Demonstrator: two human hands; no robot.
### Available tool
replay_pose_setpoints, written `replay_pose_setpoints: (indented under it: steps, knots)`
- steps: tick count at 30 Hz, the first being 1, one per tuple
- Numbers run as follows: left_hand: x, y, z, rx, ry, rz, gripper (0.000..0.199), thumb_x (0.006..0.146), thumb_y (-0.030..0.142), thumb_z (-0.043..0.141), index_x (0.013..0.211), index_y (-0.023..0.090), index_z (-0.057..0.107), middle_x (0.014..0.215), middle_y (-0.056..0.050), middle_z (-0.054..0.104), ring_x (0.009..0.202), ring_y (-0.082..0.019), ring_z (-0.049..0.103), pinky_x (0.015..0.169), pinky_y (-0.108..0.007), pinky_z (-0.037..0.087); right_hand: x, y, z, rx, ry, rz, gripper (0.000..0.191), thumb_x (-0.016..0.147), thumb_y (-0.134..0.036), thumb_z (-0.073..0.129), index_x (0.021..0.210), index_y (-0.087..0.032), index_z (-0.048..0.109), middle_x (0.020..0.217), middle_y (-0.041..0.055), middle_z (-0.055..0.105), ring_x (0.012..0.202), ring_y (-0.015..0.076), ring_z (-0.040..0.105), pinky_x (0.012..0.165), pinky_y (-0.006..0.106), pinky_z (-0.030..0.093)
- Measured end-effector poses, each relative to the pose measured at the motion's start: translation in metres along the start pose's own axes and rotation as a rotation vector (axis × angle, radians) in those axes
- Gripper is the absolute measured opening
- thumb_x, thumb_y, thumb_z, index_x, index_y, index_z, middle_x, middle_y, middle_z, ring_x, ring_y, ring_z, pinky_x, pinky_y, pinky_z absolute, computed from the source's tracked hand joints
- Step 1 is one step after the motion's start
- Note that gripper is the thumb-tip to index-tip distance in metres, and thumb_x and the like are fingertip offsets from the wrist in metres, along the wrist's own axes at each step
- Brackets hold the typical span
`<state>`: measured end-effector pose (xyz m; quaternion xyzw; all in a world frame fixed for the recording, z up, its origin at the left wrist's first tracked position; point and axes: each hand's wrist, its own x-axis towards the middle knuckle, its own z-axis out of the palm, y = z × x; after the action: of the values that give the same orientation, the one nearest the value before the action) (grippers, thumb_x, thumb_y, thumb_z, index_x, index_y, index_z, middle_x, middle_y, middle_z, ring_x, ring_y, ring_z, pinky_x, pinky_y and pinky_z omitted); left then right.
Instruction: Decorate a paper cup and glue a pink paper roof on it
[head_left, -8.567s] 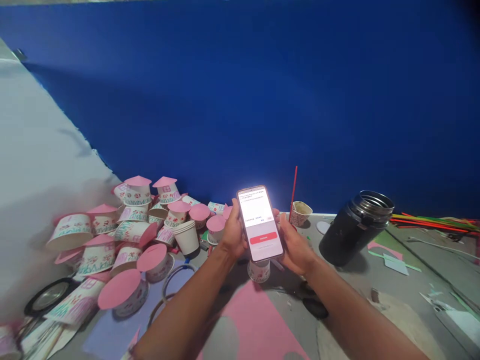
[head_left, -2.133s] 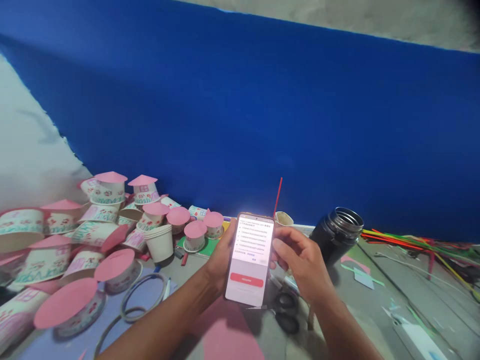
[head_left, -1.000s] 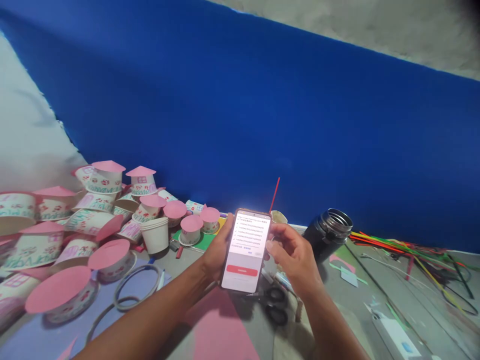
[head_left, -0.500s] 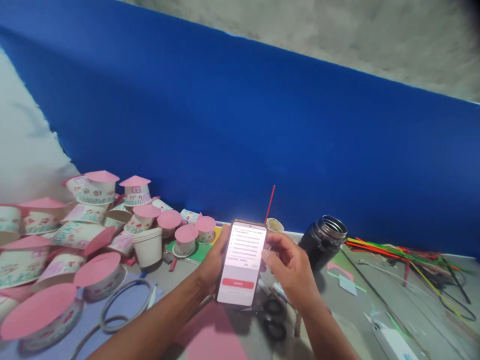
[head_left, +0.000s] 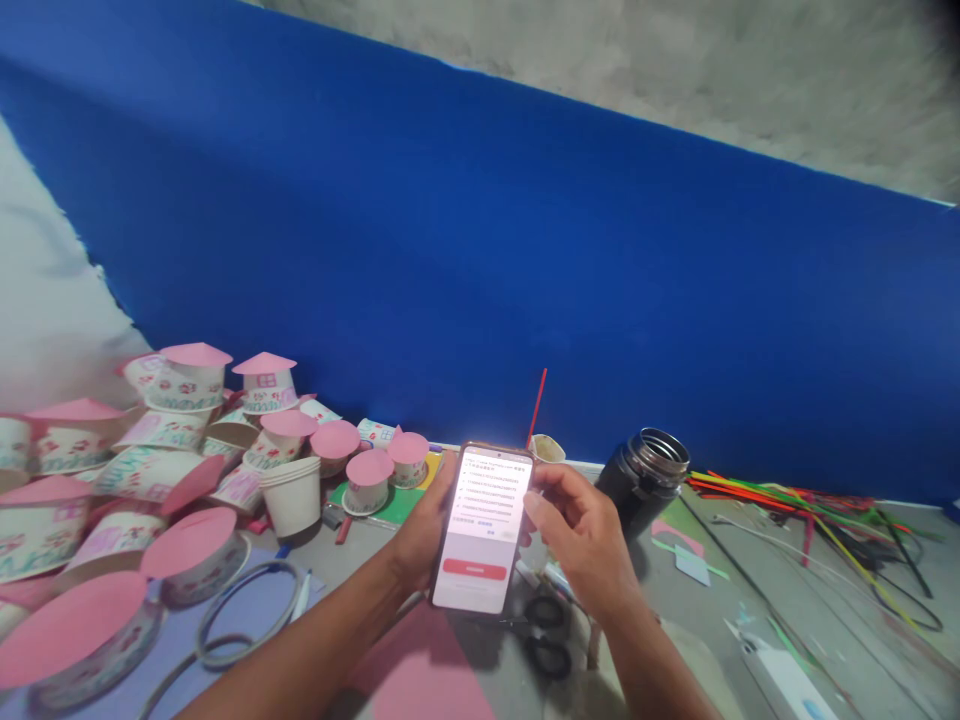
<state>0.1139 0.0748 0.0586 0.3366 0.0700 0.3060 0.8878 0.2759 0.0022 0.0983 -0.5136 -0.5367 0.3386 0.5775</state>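
Note:
A phone with a lit white screen and a red bar near its bottom stands tilted toward me. My left hand is wrapped round its left side and back. At the phone's right edge is my right hand, its fingers bent, thumb over the upper right of the screen; whether the fingers grip the phone is unclear. Below it lie black scissors and pink paper.
Decorated paper cups with pink tops pile up at the left, beside a white cup stack. A black open flask stands right of my hands. Coloured strips lie far right.
The view has shifted slightly, so the cups and flask appear a little further left. My right thumb has moved slightly upward over the screen; my left hand keeps its hold.

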Motion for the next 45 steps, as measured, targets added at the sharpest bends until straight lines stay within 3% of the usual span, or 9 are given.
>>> replay_pose_setpoints:
  steps: [7,13,20,28,34,38,42,45]
  knots:
    - [0.001,-0.001,0.007,0.049,0.028,-0.002,0.083,0.094,0.078,0.052,0.126,0.004,0.074,0.095,-0.020,0.084,0.087,-0.031,0.080,0.074,-0.033,0.058,0.001,-0.003,-0.002,-0.054,0.031,0.021,0.022,0.086,-0.040,0.070,0.095,-0.020,0.070,0.070,0.0005,0.065,0.058,0.0161,0.060,0.055,0.029,0.050]
    - [0.001,-0.005,-0.003,0.077,0.073,-0.017,0.087,0.092,0.080,0.052,0.130,0.003,0.072,0.105,-0.023,0.083,0.093,-0.035,0.080,0.075,-0.036,0.057,0.003,-0.003,-0.003,-0.125,0.042,0.012,0.022,0.086,-0.042,0.069,0.092,-0.020,0.069,0.077,0.0017,0.066,0.060,0.0160,0.059,0.056,0.030,0.049]
    - [0.000,-0.007,-0.001,0.153,0.083,0.002,0.083,0.091,0.079,0.056,0.123,0.006,0.077,0.108,-0.022,0.083,0.094,-0.032,0.080,0.080,-0.034,0.058,0.004,0.004,-0.006,-0.212,0.075,0.006,0.022,0.088,-0.042,0.069,0.082,-0.021,0.065,0.068,-0.0005,0.063,0.058,0.0158,0.058,0.057,0.029,0.045]
    - [0.001,-0.004,0.001,0.045,0.087,-0.043,0.084,0.096,0.078,0.046,0.126,0.005,0.074,0.102,-0.023,0.083,0.083,-0.029,0.080,0.077,-0.035,0.059,0.004,-0.008,-0.011,0.011,-0.046,-0.021,0.025,0.093,-0.044,0.066,0.090,-0.020,0.072,0.068,0.0007,0.068,0.056,0.0160,0.063,0.056,0.029,0.051]
    - [0.001,0.004,0.008,-0.074,0.016,-0.051,0.085,0.098,0.078,0.040,0.126,0.005,0.073,0.101,-0.022,0.083,0.084,-0.029,0.080,0.077,-0.036,0.059,0.005,-0.007,-0.016,-0.080,0.024,-0.007,0.029,0.091,-0.046,0.066,0.098,-0.019,0.075,0.077,0.0045,0.076,0.063,0.0162,0.065,0.056,0.028,0.049]
    - [0.001,0.012,0.008,-0.105,0.006,-0.044,0.087,0.097,0.080,0.037,0.122,0.005,0.074,0.096,-0.021,0.083,0.078,-0.031,0.080,0.072,-0.039,0.061,0.004,0.001,-0.014,-0.172,-0.034,0.007,0.031,0.086,-0.040,0.069,0.108,-0.018,0.074,0.085,0.0055,0.077,0.073,0.0186,0.066,0.065,0.031,0.050]
    - [0.001,0.014,0.008,-0.107,0.035,-0.001,0.086,0.100,0.077,0.032,0.126,0.005,0.073,0.098,-0.021,0.083,0.076,-0.031,0.080,0.072,-0.041,0.062,0.002,0.002,-0.008,-0.292,-0.072,-0.010,0.036,0.084,-0.035,0.069,0.116,-0.019,0.074,0.094,0.0046,0.076,0.068,0.0154,0.057,0.063,0.030,0.046]
    - [0.001,0.012,0.008,-0.088,0.056,0.015,0.088,0.101,0.076,0.030,0.129,0.004,0.071,0.101,-0.023,0.082,0.081,-0.033,0.080,0.077,-0.043,0.062,0.002,0.002,-0.004,-0.322,-0.068,-0.023,0.033,0.083,-0.034,0.070,0.112,-0.019,0.072,0.093,0.0032,0.074,0.067,0.0146,0.056,0.063,0.029,0.046]
